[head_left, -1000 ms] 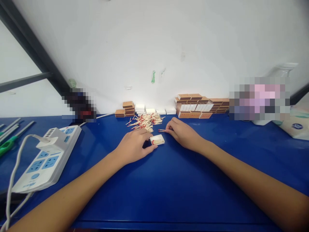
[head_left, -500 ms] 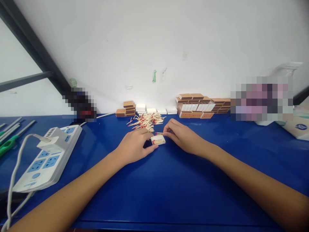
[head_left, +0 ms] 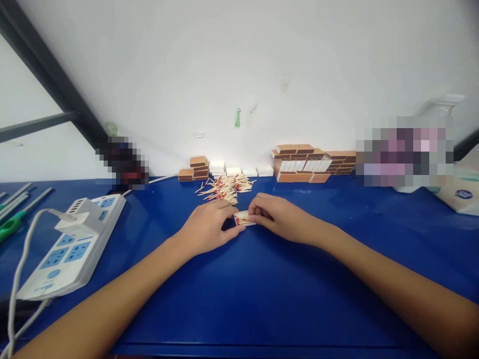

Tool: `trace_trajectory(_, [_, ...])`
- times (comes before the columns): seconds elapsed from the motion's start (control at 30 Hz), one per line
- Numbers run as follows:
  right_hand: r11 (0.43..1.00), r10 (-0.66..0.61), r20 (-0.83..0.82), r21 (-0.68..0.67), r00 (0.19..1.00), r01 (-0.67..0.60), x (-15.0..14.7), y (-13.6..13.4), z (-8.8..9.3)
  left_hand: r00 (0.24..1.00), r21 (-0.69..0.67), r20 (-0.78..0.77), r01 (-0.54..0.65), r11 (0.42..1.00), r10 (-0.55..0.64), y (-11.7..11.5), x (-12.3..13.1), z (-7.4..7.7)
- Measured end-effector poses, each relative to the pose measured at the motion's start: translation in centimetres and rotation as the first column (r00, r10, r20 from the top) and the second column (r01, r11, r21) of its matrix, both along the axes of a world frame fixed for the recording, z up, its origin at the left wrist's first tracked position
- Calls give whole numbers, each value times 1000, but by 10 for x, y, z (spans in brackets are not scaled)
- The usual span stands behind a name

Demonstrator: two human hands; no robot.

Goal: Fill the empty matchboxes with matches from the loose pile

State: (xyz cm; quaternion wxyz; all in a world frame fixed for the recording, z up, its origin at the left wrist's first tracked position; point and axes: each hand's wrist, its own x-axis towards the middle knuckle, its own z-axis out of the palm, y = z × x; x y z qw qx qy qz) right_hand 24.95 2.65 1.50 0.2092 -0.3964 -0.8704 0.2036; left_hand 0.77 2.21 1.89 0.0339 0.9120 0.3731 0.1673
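Observation:
A small white matchbox tray (head_left: 240,220) lies on the blue table, with several red-tipped matches inside. My left hand (head_left: 211,227) grips the tray's left end between thumb and fingers. Over the tray's right end is my right hand (head_left: 279,217), its thumb and forefinger pinched at the matches; fingers cover part of the tray, and a match between them is hard to make out. Just behind the tray spreads a loose pile of matches (head_left: 228,187).
Against the wall stand white trays (head_left: 217,168), a small stack of brown matchboxes (head_left: 198,167) and a larger stack (head_left: 303,176). A power strip (head_left: 80,244) with a white cable lies left, near green-handled tools (head_left: 11,227). A packet (head_left: 464,192) sits at the right.
My right hand has moved down and slightly left, bringing the match it held over the tray. My left hand still holds the tray's left end.

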Motion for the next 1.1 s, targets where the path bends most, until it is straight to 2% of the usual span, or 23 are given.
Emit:
trace_trajectory(0.13, [998, 3, -41, -69, 999, -6, 0, 0, 2, 1000, -5, -4, 1, 1000, -1, 0, -1, 0])
trace_trajectory(0.33, [1000, -11, -75, -28, 997, 9, 0, 1, 1, 1000, -9, 7, 11, 1000, -11, 0, -1, 1])
trace_trajectory(0.6, [969, -38, -112, -247, 993, 9, 3, 3, 5, 1000, -5, 7, 12, 1000, -12, -1, -1, 1])
trace_trajectory(0.9, [981, -57, -54, -189, 997, 45, 8, 5, 10, 1000, -14, -2, 3, 1000, -3, 0, -1, 2])
trace_trajectory(1.1, [987, -77, -105, -148, 992, 61, 6, 5, 11, 1000, -9, 5, 4, 1000, -4, -1, -1, 1])
